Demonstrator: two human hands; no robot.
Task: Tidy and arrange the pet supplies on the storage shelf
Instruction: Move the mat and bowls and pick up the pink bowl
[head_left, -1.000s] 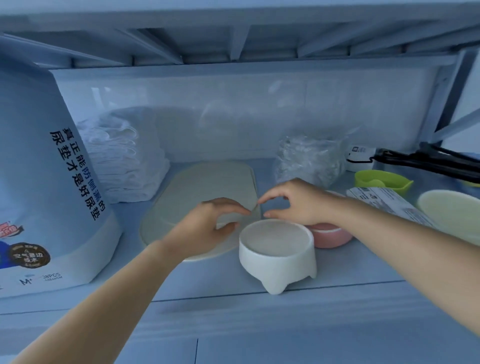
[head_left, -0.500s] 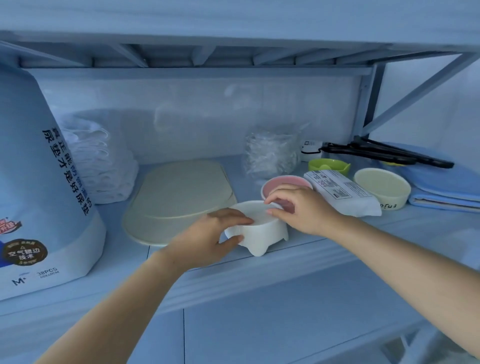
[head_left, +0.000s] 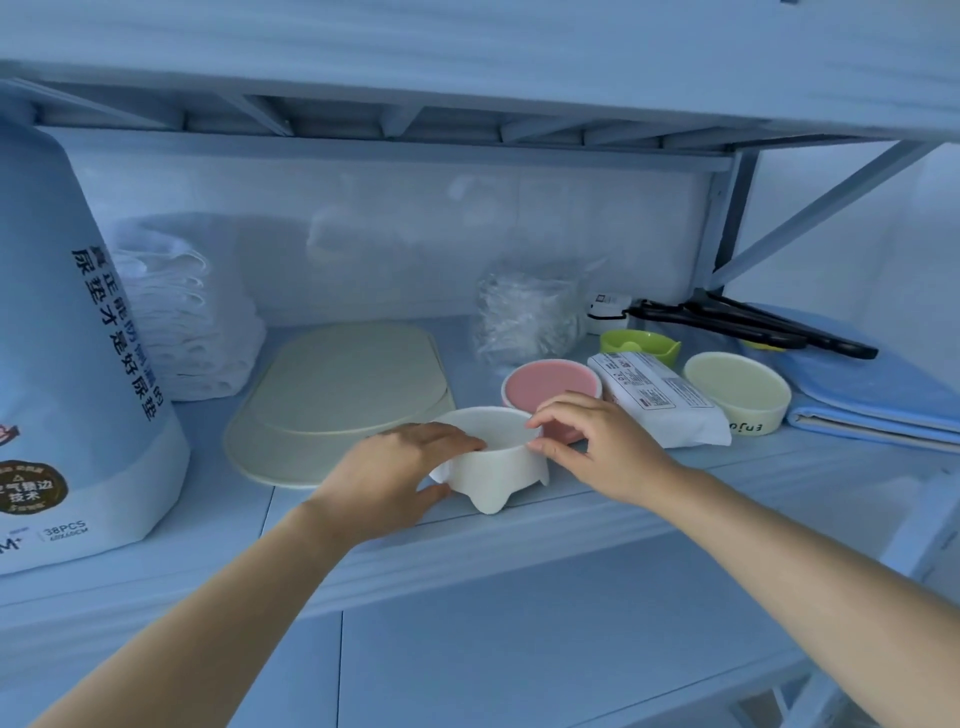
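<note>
Two hands, to keep it level: my left hand (head_left: 395, 467) curled round the white bowl (head_left: 493, 470), my right hand (head_left: 597, 441) pinched its right rim. It stood at the near edge of the shelf (head_left: 519, 527), just in front of the pink bowl (head_left: 550, 384).

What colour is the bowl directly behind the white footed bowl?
It is pink; this pink bowl behind the white footed bowl shows best in the head view.

Translucent plastic sheet (head_left: 415, 234) lining the far side of the storage shelf (head_left: 519, 535); pale wall (head_left: 883, 249) at far right (seen past a diagonal metal brace (head_left: 821, 208)); pale panels (head_left: 519, 654), near, below the shelf edge.
</note>
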